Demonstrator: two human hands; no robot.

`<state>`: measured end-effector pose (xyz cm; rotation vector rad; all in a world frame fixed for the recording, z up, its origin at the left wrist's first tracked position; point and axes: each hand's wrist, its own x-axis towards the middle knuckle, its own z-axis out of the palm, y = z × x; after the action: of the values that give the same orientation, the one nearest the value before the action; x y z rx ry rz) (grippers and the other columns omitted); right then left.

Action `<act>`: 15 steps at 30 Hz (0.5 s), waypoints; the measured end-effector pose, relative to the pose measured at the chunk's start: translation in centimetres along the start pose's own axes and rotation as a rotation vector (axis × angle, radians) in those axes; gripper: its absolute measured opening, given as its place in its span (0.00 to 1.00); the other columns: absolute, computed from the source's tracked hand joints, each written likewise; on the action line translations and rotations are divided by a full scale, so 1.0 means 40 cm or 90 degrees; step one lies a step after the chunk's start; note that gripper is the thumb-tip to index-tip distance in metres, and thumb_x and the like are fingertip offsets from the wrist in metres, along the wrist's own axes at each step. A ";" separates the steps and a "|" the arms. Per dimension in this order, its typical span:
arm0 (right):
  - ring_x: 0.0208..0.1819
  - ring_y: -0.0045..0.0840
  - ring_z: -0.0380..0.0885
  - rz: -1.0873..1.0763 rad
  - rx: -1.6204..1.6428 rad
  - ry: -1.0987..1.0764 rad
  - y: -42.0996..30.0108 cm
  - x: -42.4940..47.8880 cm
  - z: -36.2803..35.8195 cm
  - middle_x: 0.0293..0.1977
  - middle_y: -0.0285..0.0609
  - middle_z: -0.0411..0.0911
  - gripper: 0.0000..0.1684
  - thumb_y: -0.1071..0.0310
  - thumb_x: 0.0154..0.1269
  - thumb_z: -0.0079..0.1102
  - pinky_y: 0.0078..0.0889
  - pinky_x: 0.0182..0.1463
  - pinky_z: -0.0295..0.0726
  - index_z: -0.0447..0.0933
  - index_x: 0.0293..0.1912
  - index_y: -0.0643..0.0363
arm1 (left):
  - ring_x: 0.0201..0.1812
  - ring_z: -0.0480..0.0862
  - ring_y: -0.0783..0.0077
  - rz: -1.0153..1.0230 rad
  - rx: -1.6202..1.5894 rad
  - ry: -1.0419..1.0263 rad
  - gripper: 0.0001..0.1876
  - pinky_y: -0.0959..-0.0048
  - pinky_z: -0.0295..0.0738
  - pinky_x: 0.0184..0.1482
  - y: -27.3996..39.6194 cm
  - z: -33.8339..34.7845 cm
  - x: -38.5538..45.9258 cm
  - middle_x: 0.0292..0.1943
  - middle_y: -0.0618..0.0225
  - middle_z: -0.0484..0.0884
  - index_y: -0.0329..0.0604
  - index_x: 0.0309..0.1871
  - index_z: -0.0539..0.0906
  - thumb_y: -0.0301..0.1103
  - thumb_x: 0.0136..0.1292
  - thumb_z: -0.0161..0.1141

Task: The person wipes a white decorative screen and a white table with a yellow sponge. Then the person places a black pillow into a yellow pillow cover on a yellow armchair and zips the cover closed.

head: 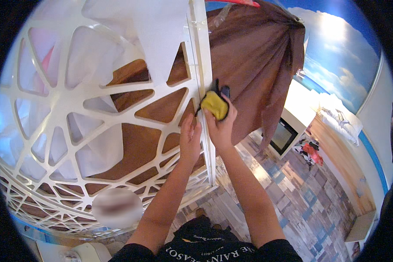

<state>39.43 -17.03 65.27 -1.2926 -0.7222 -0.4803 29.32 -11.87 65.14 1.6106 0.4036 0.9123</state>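
My right hand [221, 126] grips a yellow object with black edging [213, 104] against the edge post [201, 68] of a white lattice partition. The object may be a tape measure, but its details are too blurred to tell. Dark parts stick out at its top, and a thin black piece points down to the left. My left hand [190, 139] is just left of the post, fingers up beside the lattice [157, 127], with nothing seen in it. Whether it touches the panel is unclear. Brown cloth [245, 65] hangs gathered behind and to the right of the post.
White sheeting [100, 144] shows behind the lattice at left. To the right are a white cabinet with a dark-framed front [282, 134], a pile of clothes [309, 152], and a bed-like wooden base with a white pillow [342, 122]. The floor [281, 183] has a patchwork plank pattern.
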 end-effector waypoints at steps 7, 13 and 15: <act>0.65 0.57 0.65 -0.355 -0.155 -0.022 0.121 0.130 0.105 0.69 0.60 0.62 0.21 0.75 0.57 0.65 0.51 0.68 0.63 0.81 0.52 0.56 | 0.74 0.60 0.68 -0.054 -0.264 -0.012 0.32 0.67 0.47 0.77 -0.154 0.062 0.100 0.75 0.64 0.62 0.38 0.75 0.59 0.54 0.81 0.31; 0.51 0.43 0.74 0.169 0.151 -0.160 0.231 -0.043 0.053 0.47 0.51 0.75 0.20 0.64 0.65 0.65 0.39 0.57 0.71 0.73 0.52 0.64 | 0.71 0.63 0.63 0.080 -0.113 0.065 0.36 0.64 0.52 0.75 -0.261 0.083 0.091 0.69 0.58 0.66 0.37 0.73 0.59 0.61 0.77 0.36; 0.52 0.36 0.74 0.316 0.229 -0.194 0.220 -0.097 0.030 0.48 0.46 0.76 0.20 0.65 0.65 0.64 0.35 0.58 0.71 0.73 0.54 0.64 | 0.74 0.58 0.53 0.077 0.038 0.094 0.36 0.58 0.48 0.75 -0.280 0.086 0.086 0.72 0.47 0.58 0.29 0.74 0.56 0.53 0.76 0.39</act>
<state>42.55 -14.13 56.57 -1.1578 -0.6694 0.2458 36.48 -8.89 55.71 1.6410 0.4426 1.1243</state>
